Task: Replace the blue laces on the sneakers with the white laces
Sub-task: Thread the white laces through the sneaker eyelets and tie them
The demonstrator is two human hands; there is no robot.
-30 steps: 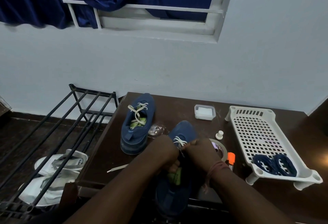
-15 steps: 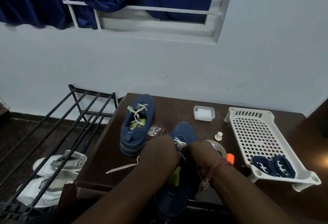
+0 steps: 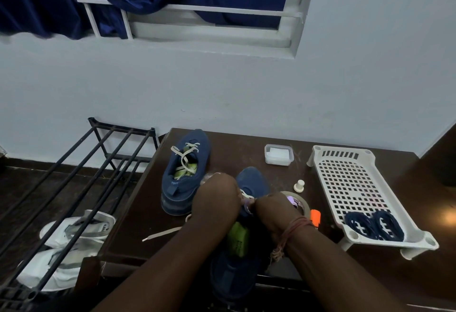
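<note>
A blue sneaker (image 3: 254, 180) with a green insole lies at the table's near edge, toe pointing away. My left hand (image 3: 217, 200) and my right hand (image 3: 274, 210) meet over its eyelets, fingers curled on the white lace (image 3: 245, 194). One loose end of that lace (image 3: 162, 234) trails left across the table. A second blue sneaker (image 3: 187, 171), laced in white, stands further back on the left. Two coiled blue laces (image 3: 375, 225) lie in the white basket (image 3: 345, 178) at the right.
A small clear lidded box (image 3: 278, 155), a white cap (image 3: 299, 185), a tape roll (image 3: 299, 204) and an orange marker (image 3: 315, 216) sit on the dark table (image 3: 234, 146). A black metal rack (image 3: 74, 178) stands to the left, white shoes (image 3: 71, 237) under it.
Both hands stay bunched over the near sneaker's eyelets, shifting only slightly. The loose lace end on the table's left has lengthened and moved a little.
</note>
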